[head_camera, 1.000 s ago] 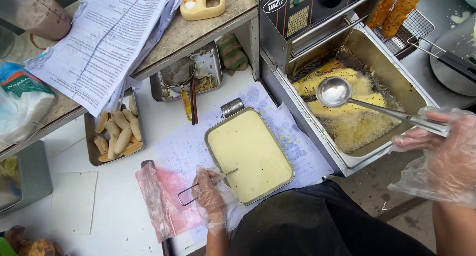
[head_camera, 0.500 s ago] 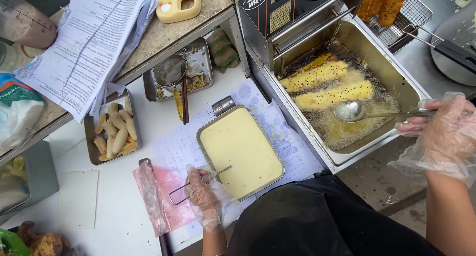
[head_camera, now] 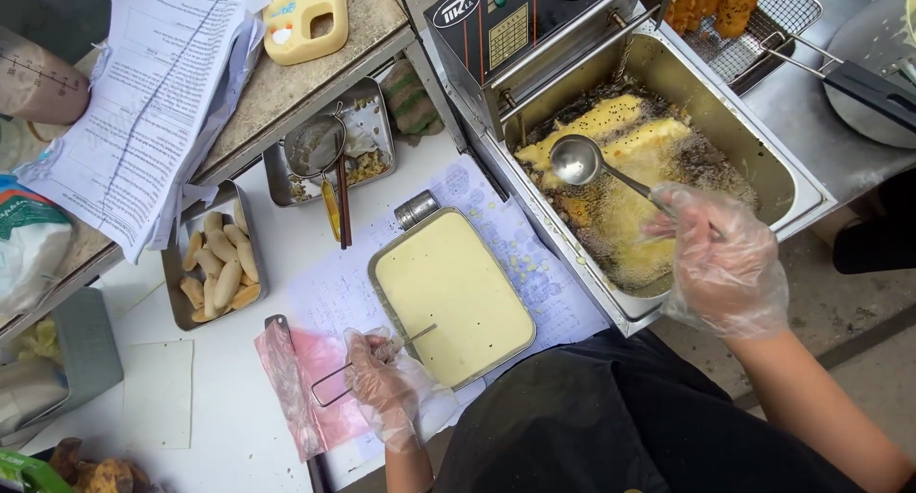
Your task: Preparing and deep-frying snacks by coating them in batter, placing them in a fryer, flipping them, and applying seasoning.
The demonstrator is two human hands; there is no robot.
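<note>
Steel catches the eye first: a long ladle slants across the fryer tank, its bowl up and to the left over the oil, its handle running down and to the right into the right hand. That hand wears a loose clear plastic glove, and its fingers are wrapped closed around the handle's far end, so the bowl lies well away from the grip, along the handle's long axis. The bowl hangs just over two pale battered pieces floating side by side in the bubbling oil, their length running roughly the same slant as the ladle. A wire basket with browned pieces sits beyond the tank's upper right corner.

The left hand, gloved the same way, rests low on the white worktop beside a pink bag. Its fingers are curled shut on thin wire tongs, whose tip reaches up and to the right onto the edge of the rectangular tray of yellow batter. The fryer lies on the right hand's side, well apart from the left. Farther left a small tray of pale dough sticks stands near a tray holding a mesh skimmer.
</note>
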